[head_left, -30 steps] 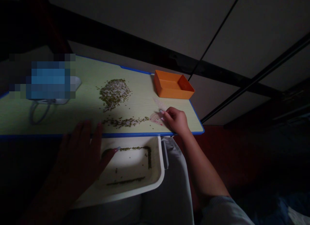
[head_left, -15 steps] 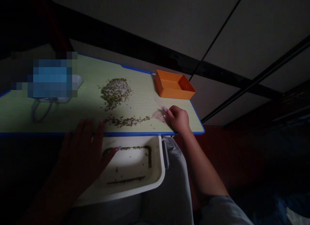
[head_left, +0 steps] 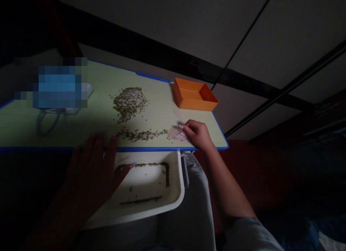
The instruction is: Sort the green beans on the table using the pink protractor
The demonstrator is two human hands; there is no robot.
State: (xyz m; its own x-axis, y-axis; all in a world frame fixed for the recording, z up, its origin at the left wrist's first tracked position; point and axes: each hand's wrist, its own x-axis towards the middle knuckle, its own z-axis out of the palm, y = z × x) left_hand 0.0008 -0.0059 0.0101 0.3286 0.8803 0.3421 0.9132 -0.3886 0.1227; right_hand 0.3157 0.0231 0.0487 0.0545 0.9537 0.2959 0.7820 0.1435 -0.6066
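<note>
My right hand is at the right part of the table, thumb and fingers pinched together on what looks like a thin, see-through pinkish sheet. To its left runs a loose row of small green and pale grains along the front edge. Behind that row lies a larger heap of the same mix. My left hand, in deep shadow, is open with fingers spread. Its fingertips are at the table's front edge and its thumb is over a white tub, where green grains line the bottom edges.
An orange open box stands at the back right of the pale green table, which has a blue rim. At left, a blurred-out bluish object has a looped cord in front. Cabinet panels rise behind.
My right hand has shifted slightly left and toward me, and the see-through sheet has moved slightly left with it. The left hand, tub and heap look the same.
</note>
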